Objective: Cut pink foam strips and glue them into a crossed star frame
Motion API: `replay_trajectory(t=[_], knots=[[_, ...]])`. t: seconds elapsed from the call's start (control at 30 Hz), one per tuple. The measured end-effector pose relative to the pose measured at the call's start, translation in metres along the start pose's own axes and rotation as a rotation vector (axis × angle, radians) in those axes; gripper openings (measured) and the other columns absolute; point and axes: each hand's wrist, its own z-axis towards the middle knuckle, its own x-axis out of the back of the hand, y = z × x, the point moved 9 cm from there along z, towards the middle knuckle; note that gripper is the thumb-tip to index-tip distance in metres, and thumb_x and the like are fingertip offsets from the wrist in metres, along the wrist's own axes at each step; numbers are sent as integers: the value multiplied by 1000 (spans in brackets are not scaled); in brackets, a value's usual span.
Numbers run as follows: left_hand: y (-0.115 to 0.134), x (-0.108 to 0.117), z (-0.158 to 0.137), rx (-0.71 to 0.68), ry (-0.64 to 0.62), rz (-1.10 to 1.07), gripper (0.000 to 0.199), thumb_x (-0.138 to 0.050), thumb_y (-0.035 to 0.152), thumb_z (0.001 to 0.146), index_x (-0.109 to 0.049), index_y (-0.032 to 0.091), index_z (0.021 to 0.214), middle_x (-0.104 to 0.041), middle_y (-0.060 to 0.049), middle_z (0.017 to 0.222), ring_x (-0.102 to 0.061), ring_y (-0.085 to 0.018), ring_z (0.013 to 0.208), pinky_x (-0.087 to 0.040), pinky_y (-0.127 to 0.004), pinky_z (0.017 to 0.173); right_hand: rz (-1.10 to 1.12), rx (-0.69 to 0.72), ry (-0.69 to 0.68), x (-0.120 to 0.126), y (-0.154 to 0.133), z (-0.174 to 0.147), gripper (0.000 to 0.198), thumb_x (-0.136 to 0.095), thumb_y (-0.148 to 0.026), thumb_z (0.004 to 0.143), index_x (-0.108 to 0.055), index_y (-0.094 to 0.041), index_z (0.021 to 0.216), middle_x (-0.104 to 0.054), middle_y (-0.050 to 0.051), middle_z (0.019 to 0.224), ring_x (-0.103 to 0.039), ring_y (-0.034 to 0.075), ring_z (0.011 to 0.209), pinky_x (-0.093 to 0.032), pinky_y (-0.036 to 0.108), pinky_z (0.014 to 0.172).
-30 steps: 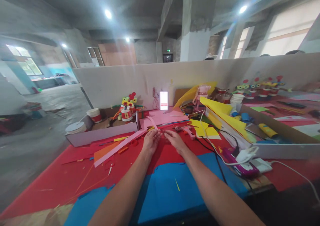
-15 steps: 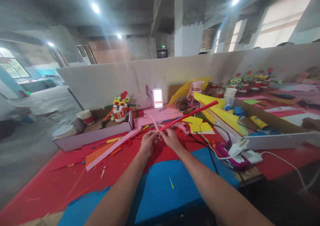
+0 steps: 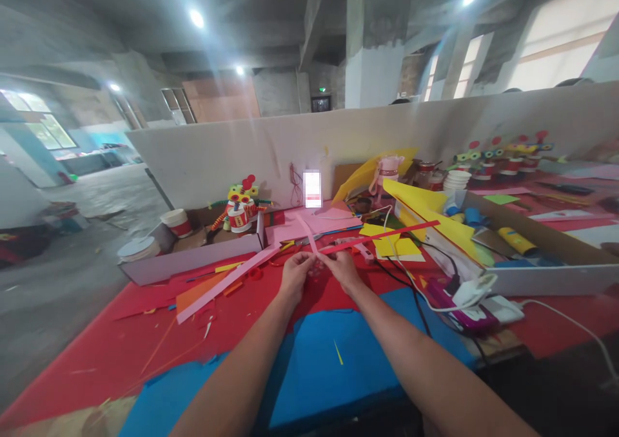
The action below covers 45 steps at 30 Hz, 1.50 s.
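Above the red table cover, my left hand (image 3: pixel 297 274) and my right hand (image 3: pixel 343 272) are close together, fingers pinched. Between them the ends of two paper strips meet. A pink paper strip (image 3: pixel 308 233) rises from the fingertips, its lower end at my left hand. The long red paper strip (image 3: pixel 391 233) slants up to the right from my right fingers. How the ends are joined is too small to tell. A longer pink strip (image 3: pixel 227 283) lies to the left, and a pink glue gun (image 3: pixel 363 250) is just beyond my right hand.
At the left, a box (image 3: pixel 193 260) holds paper cups and a cup robot figure (image 3: pixel 239 214). Another box (image 3: pixel 546 279) with coloured rolls stands right, beside a purple power strip (image 3: pixel 459 308) with trailing cables. Yellow paper pieces (image 3: pixel 396 246) and blue cloth (image 3: pixel 348 353) lie nearby.
The red strip has swung lower at its far end, lying flatter. Both hands stay together at the strips' ends. The whole view has shifted slightly.
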Motion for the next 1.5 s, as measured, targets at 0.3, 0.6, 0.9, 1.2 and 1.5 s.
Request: replay_trajectory(t=[0.3,0.6,0.9,1.2,1.5], knots=[[-4,-1,1,7,-25,19,29,-82,35,60,-65,13,69,-66,-4,61,-53,-9,47,-41,-20,47,28,-35,50,4,2,-2,23,-65,-44,68,-66,-20,69,-68,2,64,-64,20,63,-53,32,62],[-4,-1,2,-5,-28,8,29,-82,35,61,-67,13,71,-64,-3,60,-53,-9,48,-40,-20,46,44,-27,-2,-1,-1,-2,20,-65,-39,69,-62,-19,65,-65,2,61,-62,19,60,-52,30,59],[3,11,2,-56,85,140,27,-80,35,60,-63,14,65,-58,2,52,-50,-9,45,-42,-20,45,-87,-79,27,10,8,3,22,-58,-40,74,-61,-20,64,-66,4,58,-65,21,57,-49,29,51],[2,12,1,-25,104,102,31,-81,37,57,-62,14,64,-58,2,52,-47,-8,42,-40,-20,42,-60,0,-45,5,-1,5,25,-64,-45,69,-67,-19,68,-73,9,71,-70,27,71,-55,38,69],[1,9,1,-1,60,108,27,-79,34,58,-61,14,61,-61,-1,52,-49,-8,43,-38,-20,45,135,-97,-22,-3,15,3,22,-67,-43,64,-67,-21,64,-68,3,62,-64,21,61,-53,34,66]])
